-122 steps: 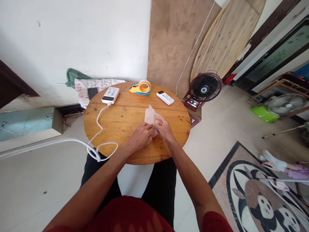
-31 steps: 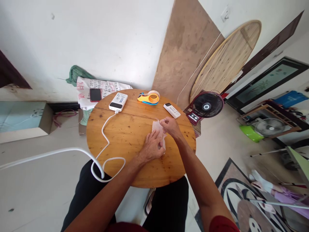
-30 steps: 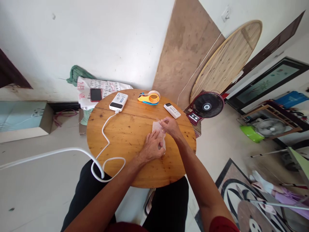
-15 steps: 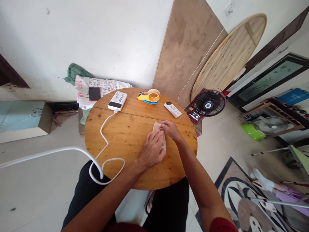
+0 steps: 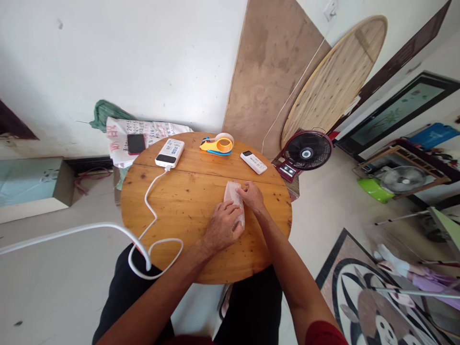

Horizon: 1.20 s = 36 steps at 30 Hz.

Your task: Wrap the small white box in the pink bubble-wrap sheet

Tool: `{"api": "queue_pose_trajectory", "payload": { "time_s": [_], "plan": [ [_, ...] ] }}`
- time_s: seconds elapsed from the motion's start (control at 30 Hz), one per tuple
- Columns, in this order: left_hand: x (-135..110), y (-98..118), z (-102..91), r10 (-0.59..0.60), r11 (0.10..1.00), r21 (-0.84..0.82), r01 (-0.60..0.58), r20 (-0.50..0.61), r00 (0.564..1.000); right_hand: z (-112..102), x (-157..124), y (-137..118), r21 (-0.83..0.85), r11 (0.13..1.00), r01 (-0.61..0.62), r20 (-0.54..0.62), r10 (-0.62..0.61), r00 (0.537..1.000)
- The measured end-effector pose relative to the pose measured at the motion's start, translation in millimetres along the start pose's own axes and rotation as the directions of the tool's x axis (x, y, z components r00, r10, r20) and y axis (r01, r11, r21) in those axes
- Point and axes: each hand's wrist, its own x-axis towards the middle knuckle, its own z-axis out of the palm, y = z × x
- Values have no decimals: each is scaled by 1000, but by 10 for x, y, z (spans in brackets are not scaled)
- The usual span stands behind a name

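A narrow, pinkish-white, translucent packet that looks like bubble wrap point(image 5: 233, 190) lies lengthwise on the round wooden table point(image 5: 172, 191). My left hand point(image 5: 224, 223) is laid over its lower half, fingers bent across the top and thumb at the near end, holding it against the wood. At the packet's upper right edge, my right hand point(image 5: 250, 195) pinches the wrap between thumb and fingertips. What lies inside the wrap cannot be made out. Beyond my hands sit an orange and blue tape dispenser point(image 5: 217, 144) and a small white device point(image 5: 253, 162) with a dark end.
A larger white device point(image 5: 170, 153) stands at the table's back left, with a white cable point(image 5: 150, 201) looping over the left edge. A dark phone point(image 5: 136, 143) rests on a printed sack point(image 5: 158, 128) behind. A fan point(image 5: 307, 152) stands right of the table. Another person's foot point(image 5: 391, 261) shows far right.
My right hand has moved slightly away from my left, and more of the packet's upper part shows. My left hand keeps its place on the packet. The whole view has shifted slightly.
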Motion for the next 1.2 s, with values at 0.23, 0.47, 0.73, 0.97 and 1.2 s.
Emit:
{"api": "queue_pose_trajectory", "payload": {
  "time_s": [0.23,0.47,0.73,0.97,1.2],
  "plan": [
    [-13,-19,31,11,1000,1,-11,-32,999,117,149,38,252,968,-10,114,-19,993],
    [-22,-36,46,35,999,10,-34,-48,998,221,207,97,466,883,51,60,-89,994],
    [-38,-33,55,38,999,24,-36,-45,998,291,108,152,410,902,136,-164,-74,984],
    [-35,-20,69,12,999,42,-10,-55,998,333,78,167,594,784,178,-181,-85,980],
    [-10,-20,66,12,1000,-27,-13,-50,999,63,-65,-3,862,500,79,-8,-142,990]
  ]
}}
